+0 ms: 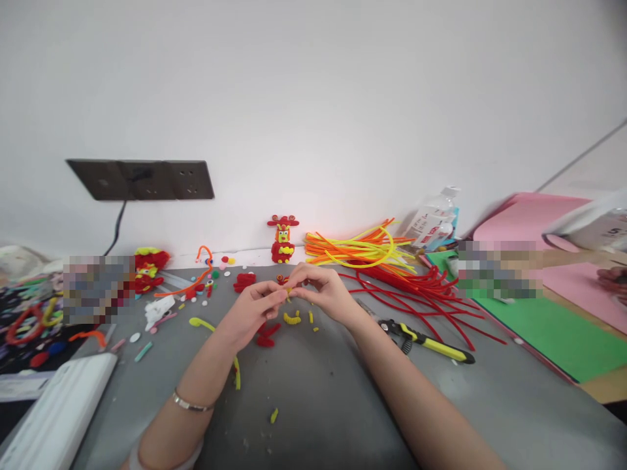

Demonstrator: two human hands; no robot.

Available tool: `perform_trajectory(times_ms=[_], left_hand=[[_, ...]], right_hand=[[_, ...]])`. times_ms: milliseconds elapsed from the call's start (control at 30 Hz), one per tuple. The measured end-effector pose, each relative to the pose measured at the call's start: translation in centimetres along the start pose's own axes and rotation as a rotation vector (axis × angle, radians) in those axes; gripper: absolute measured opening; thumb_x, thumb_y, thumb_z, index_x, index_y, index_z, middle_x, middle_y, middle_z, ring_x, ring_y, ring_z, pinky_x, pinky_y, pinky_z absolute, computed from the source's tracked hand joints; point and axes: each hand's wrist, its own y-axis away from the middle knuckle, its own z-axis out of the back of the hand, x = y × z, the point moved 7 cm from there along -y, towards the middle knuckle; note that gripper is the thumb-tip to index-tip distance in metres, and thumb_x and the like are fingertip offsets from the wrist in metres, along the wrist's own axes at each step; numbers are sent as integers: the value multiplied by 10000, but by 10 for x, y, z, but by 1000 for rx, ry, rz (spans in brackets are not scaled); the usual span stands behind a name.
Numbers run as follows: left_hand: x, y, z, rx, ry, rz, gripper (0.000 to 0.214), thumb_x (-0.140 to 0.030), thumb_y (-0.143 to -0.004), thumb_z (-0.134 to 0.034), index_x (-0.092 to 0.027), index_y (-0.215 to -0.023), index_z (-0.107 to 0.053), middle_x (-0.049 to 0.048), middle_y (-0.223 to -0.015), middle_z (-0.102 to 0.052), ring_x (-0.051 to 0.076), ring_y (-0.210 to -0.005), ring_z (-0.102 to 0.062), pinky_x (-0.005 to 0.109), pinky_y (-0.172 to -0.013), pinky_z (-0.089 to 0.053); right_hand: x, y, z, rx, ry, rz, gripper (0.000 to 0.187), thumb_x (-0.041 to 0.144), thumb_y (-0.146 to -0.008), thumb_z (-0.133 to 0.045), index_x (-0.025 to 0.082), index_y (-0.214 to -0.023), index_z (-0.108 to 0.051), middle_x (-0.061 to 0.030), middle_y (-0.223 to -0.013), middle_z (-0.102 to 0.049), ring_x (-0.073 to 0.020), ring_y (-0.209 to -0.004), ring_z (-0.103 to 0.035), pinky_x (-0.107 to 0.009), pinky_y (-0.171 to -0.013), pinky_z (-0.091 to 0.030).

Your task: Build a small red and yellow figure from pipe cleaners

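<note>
Both hands meet just in front of the small red-and-yellow figure (283, 240), which stands upright at the back of the grey desk (318, 405) against the wall; the left hand (252, 312) and the right hand (326, 290) have their fingers pinched together on a short yellow piece (290, 292) of fuzzy stem, held between the fingertips of both a little above the desk; how the piece is bent is too small to tell.

Nearer than the figure, under the hands, lie curled yellow bits (292, 318) and a red scrap (267, 334); a bracelet (189, 403) sits on the left wrist.

Right of the figure, a bundle of orange and yellow stems (357, 248) lies against the wall, with loose red stems (421, 287) spread just in front of it; nearer and further right lie yellow-handled cutters (431, 343), flat on the desk; beyond them a green sheet (553, 333).

Left of the figure, small coloured dots and stem offcuts are scattered; above and left of it, a dark socket plate (142, 179) is fixed to the wall.
</note>
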Motion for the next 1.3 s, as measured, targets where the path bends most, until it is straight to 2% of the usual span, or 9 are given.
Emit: perform_trajectory(times_ms=[233, 533, 700, 833, 1000, 1100, 1300], left_hand=[[0, 0, 10, 9, -122, -9, 305, -440, -709, -776, -145, -679, -705, 8, -643, -532, 85, -566, -372, 244, -522, -300], [-4, 0, 10, -13, -157, -35, 310, -450, -654, -806, -151, -687, -732, 24, -661, -589, 88, -554, -367, 245, -513, -298], [-6, 2, 6, 0, -231, -60, 257, -407, -670, -807, -174, -767, -754, -1, -649, -588, 88, -559, -372, 238, -531, -297], [-7, 1, 8, -26, -288, -81, 265, -426, -677, -795, -170, -710, -735, -2, -611, -562, 102, -562, -388, 243, -528, -300], [-7, -2, 16, -48, -291, -57, 348, -481, -674, -782, -157, -798, -755, 10, -637, -567, 98, -560, -387, 236, -516, -307], [-7, -2, 18, -47, -262, -60, 386, -525, -692, -751, -146, -769, -746, 32, -683, -592, 95, -562, -392, 237, -511, -317], [-6, 0, 12, -16, -277, -28, 330, -470, -668, -784, -150, -710, -710, -27, -592, -462, 83, -538, -333, 230, -497, -270]], right_hand=[[-3, 0, 2, -11, -44, -54, 196, 392, -822, -719, 196, -831, -721, -45, -822, -665, -163, -757, -594, -305, -690, -480], [-10, 0, -2, -7, -176, -120, 258, 443, -776, -749, 187, -799, -725, -38, -798, -652, -128, -627, -575, -287, -602, -498], [-5, -1, 1, -37, -66, -48, 203, 400, -801, -740, 197, -797, -731, -47, -795, -667, -160, -733, -588, -306, -666, -483], [-4, 0, 3, -18, 25, -41, 186, 393, -814, -730, 208, -817, -740, -56, -820, -677, -177, -763, -596, -321, -672, -473], [-7, 0, 3, 4, -14, -41, 190, 397, -810, -733, 213, -850, -749, -54, -859, -658, -171, -784, -598, -313, -678, -485], [-7, -1, 0, 27, 0, -32, 191, 398, -815, -728, 217, -871, -754, -56, -881, -645, -172, -810, -590, -315, -700, -484], [-5, 0, -3, 56, 67, -31, 195, 382, -872, -666, 235, -946, -771, -58, -898, -632, -165, -790, -570, -296, -664, -453]])
